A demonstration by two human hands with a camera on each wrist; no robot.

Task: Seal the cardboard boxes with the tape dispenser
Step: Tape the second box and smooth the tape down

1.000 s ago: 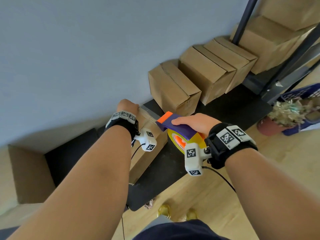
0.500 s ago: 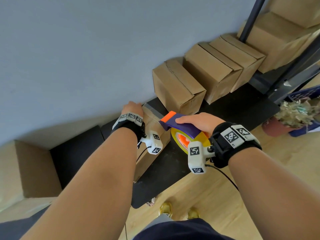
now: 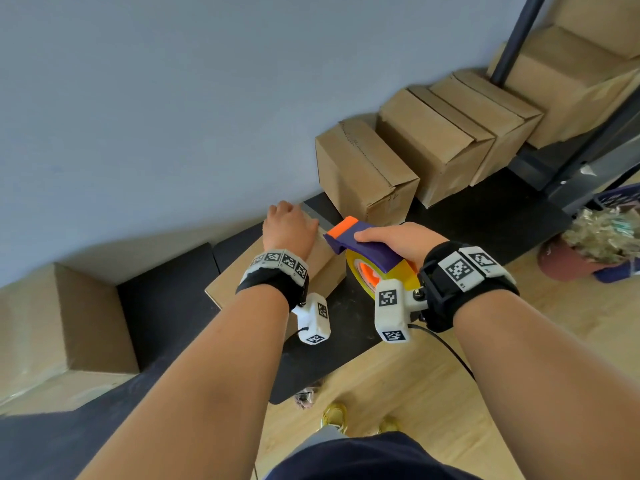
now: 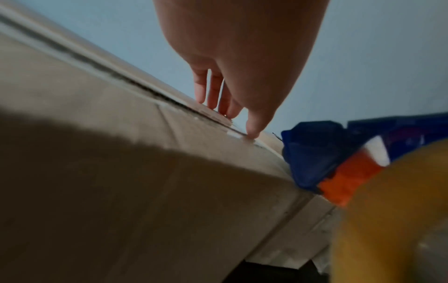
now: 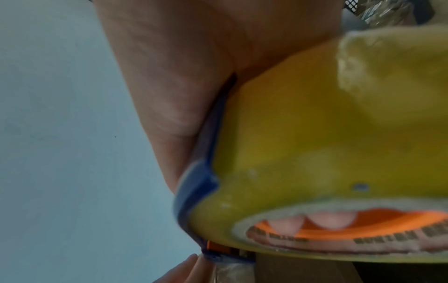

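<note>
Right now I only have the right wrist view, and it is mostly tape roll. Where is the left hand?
Observer: The left hand rests on top of the box, at its far end by the wall.
Operator: Are its fingers curled or flat?
Observer: In the left wrist view the fingers are straight, with their tips on the top by the flap seam.
Operator: Where is the dispenser?
Observer: The right hand grips the dispenser, and its orange tip sits at that box's far edge, beside the left hand.

Wall (image 3: 173,98) close behind box (image 3: 242,282)
</note>
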